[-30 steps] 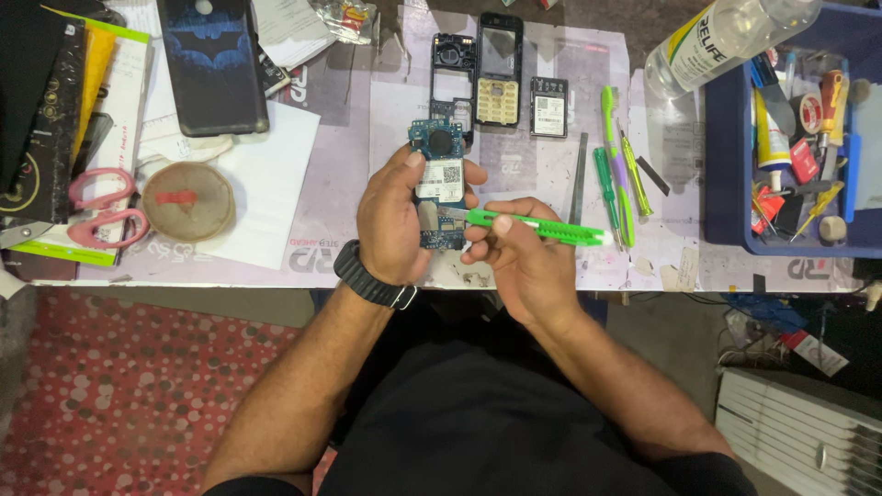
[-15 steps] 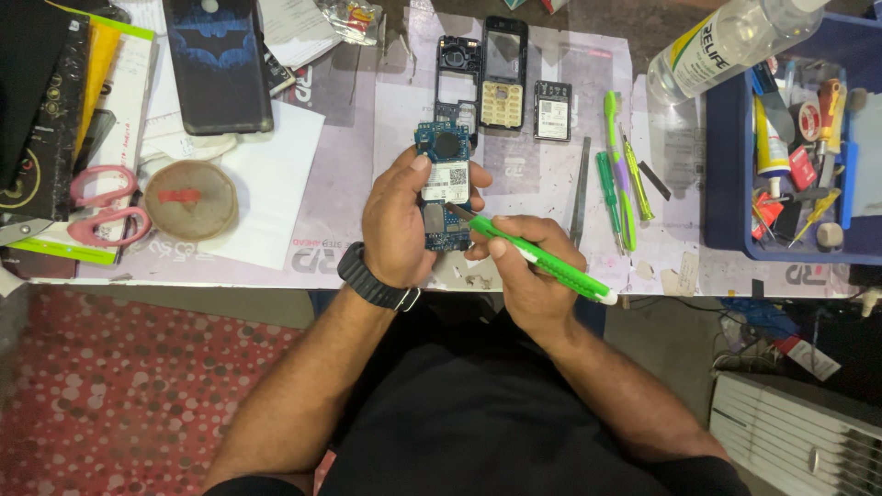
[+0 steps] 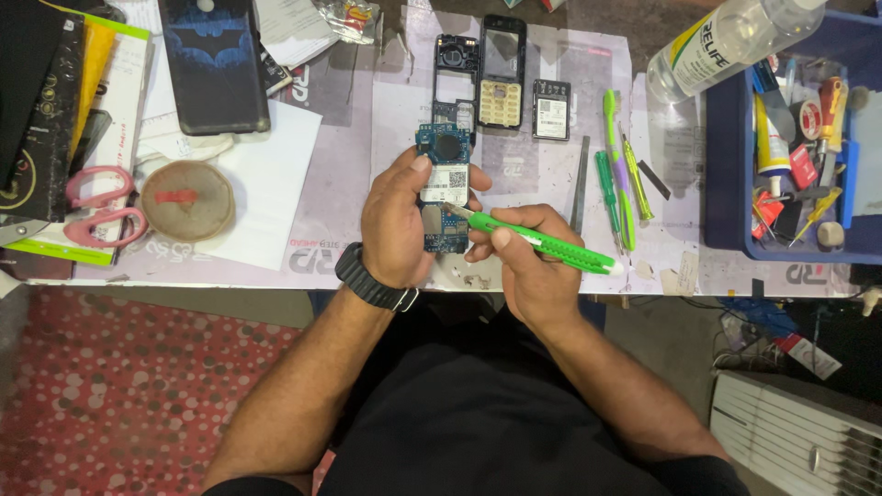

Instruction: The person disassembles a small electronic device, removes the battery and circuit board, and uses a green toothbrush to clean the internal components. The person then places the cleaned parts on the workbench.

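Observation:
My left hand (image 3: 397, 220) grips a blue phone circuit board (image 3: 445, 188) upright over the table's near edge, thumb on its top left. A black watch sits on that wrist. My right hand (image 3: 525, 259) holds a green utility knife (image 3: 542, 242), its blade tip touching the board's right side near the middle. Behind the board lie a black phone frame (image 3: 457, 62), a front cover with a keypad (image 3: 502, 72) and a small battery (image 3: 551, 108).
A blue tray (image 3: 726, 184) of tools stands at the right, a clear bottle (image 3: 726, 41) above it. Green and purple tools (image 3: 617, 165) and a metal strip (image 3: 580, 184) lie right of my hands. A phone case (image 3: 213, 64), pink scissors (image 3: 96, 207) and a round pad (image 3: 188, 199) are at the left.
The knife's tip has moved up along the board's right side, and its handle now lies flatter. My left hand still holds the board in the same place.

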